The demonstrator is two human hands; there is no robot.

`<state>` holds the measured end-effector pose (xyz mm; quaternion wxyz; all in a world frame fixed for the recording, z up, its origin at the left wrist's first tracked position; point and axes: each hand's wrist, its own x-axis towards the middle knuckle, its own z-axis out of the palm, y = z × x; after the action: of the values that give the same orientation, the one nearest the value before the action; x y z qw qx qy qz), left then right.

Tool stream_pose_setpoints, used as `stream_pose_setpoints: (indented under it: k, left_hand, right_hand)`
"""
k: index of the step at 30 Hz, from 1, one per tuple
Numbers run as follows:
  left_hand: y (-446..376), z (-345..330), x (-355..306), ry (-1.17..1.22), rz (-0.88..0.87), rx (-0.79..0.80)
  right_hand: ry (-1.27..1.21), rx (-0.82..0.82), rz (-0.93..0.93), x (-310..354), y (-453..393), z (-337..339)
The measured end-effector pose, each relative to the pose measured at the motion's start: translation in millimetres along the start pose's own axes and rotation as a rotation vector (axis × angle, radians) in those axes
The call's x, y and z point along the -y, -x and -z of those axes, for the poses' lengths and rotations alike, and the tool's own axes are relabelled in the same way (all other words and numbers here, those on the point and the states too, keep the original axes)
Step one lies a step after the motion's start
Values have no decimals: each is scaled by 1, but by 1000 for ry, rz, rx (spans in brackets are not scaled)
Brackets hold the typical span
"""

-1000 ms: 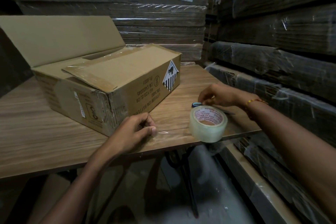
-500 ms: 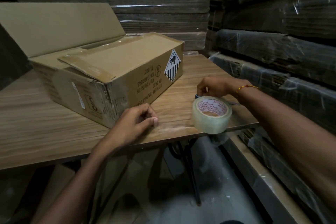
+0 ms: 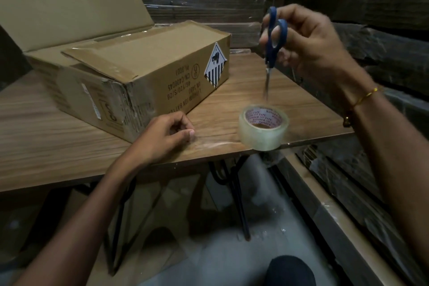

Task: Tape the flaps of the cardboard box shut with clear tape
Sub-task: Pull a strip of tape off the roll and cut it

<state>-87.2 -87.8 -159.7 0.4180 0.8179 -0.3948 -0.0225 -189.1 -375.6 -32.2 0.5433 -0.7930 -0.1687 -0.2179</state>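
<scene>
Scissors (image 3: 274, 37) hung blades-down from my right hand (image 3: 311, 46), fingers curled round the blue handles, above the tape roll (image 3: 263, 129) at the table (image 3: 232, 100) edge. My left hand (image 3: 162, 137) pinched a clear tape strip against the tabletop. The cardboard box (image 3: 130, 69) sat behind, one flap up.

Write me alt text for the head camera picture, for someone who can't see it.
A person's right hand holds blue-handled scissors point-down above a roll of clear tape at the edge of a wooden table. The left hand pinches the tape's pulled-out end against the tabletop, beside a cardboard box with one flap still raised.
</scene>
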Motion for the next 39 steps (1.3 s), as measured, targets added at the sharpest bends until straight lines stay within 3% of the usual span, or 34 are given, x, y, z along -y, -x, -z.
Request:
stream_pose_setpoints:
  k: [5,21,27,35,39]
  left_hand:
    - [-1,2,0,-26,18,10]
    - [-1,1,3,-24,8,18]
    - [2,3,-2,-34,17,11]
    - [26,12,-16,-100,56,-55]
    - [44,19,-24,-92,85,-101]
  right_hand:
    - [-101,127,1,0,19,-32]
    - [-21,99,-166,-31,38,-64]
    - [-90,-58,-89,-42,29,-74]
    - [-189,-134,-47,-45,19,-74]
    - [-70,-207,-16,-39,11,-65]
